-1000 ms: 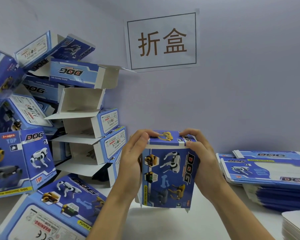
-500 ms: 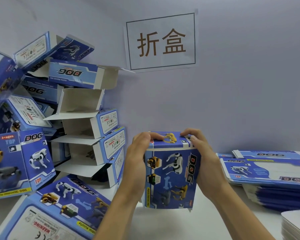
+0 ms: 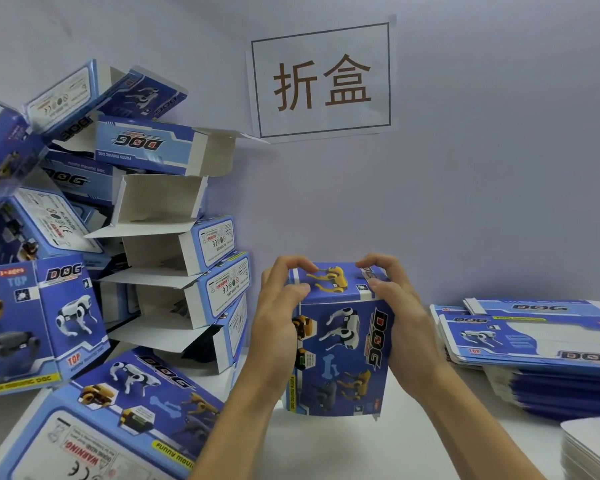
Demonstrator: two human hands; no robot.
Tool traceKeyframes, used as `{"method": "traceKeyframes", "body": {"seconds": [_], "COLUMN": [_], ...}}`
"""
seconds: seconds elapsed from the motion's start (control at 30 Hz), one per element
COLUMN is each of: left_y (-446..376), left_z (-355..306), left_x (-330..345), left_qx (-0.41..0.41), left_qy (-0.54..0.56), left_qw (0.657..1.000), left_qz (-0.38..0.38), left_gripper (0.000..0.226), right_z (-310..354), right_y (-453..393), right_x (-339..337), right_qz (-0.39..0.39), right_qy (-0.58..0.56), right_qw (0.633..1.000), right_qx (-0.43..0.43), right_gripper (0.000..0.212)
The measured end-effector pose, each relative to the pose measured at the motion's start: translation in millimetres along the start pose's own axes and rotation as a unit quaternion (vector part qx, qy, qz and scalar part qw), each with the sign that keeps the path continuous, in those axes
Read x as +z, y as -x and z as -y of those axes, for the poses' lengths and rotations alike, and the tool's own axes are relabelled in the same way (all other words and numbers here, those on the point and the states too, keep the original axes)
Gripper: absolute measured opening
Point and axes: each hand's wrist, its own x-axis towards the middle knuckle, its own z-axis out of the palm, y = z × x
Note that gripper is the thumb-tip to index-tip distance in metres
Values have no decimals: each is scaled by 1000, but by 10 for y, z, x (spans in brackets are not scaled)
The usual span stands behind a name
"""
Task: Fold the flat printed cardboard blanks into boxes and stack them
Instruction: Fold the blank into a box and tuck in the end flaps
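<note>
Blue cardboard is almost everywhere. Both hands hold one blue box [image 3: 340, 344] that stands up on the white table [image 3: 326, 445], in the middle, close to the person. The left hand [image 3: 278, 317] wraps round the left side of the box, with its thumb and fingers bent over the top edge. The right hand [image 3: 399, 320] wraps round the right side the same way, fingertips pressing on the top flap. That top flap has a yellow toy dog on it. The front of the box shows a white toy dog and the word DOG printed sideways.

On the left is a big messy pile of folded boxes [image 3: 174, 237]. Some lean, some lie on their sides, and a few have their white flaps open. One box lies flat near the bottom left corner with a warning label facing up.

On the right is a stack of flat blanks [image 3: 534, 344], not folded yet, lying on the table well apart from the box in the hands. A stack of white sheets [image 3: 593, 448] shows at the bottom right corner.

A paper sign [image 3: 323, 81] with two brown characters is stuck on the pale wall above.
</note>
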Motion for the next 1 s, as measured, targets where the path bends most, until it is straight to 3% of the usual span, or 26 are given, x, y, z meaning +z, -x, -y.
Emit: {"method": "traceKeyframes", "body": {"seconds": [0.47, 0.57, 0.67, 0.77, 0.9, 0.97, 1.0], "left_y": [-2, 31, 34, -5, -95, -137, -152], "left_z": [-61, -66, -47, -21, 113, 169, 186], "left_x": [7, 2, -50, -100, -198, -235, -248], "left_qx": [-7, 5, 47, 70, 33, 1, -15], "left_qy": [-1, -16, -97, -126, -50, 19, 40], "left_qw": [1000, 998, 989, 988, 995, 988, 980], "left_qz": [26, 60, 106, 64, -74, -151, -194], "left_gripper": [33, 8, 34, 41, 71, 83, 85], "right_z": [2, 19, 49, 64, 45, 55, 58], "right_y": [8, -4, -23, -44, -92, -107, -90], "right_x": [-25, -42, -103, -135, -192, -198, -206], "right_qz": [8, -17, -38, -83, -217, -239, -213], "right_qy": [-7, 7, -1, -3, 122, 207, 231], "right_qw": [1000, 1000, 999, 995, 961, 944, 948], "right_qx": [-1, -22, -37, -56, -121, -93, -44], "right_gripper": [31, 33, 35, 26, 18, 15, 19]}}
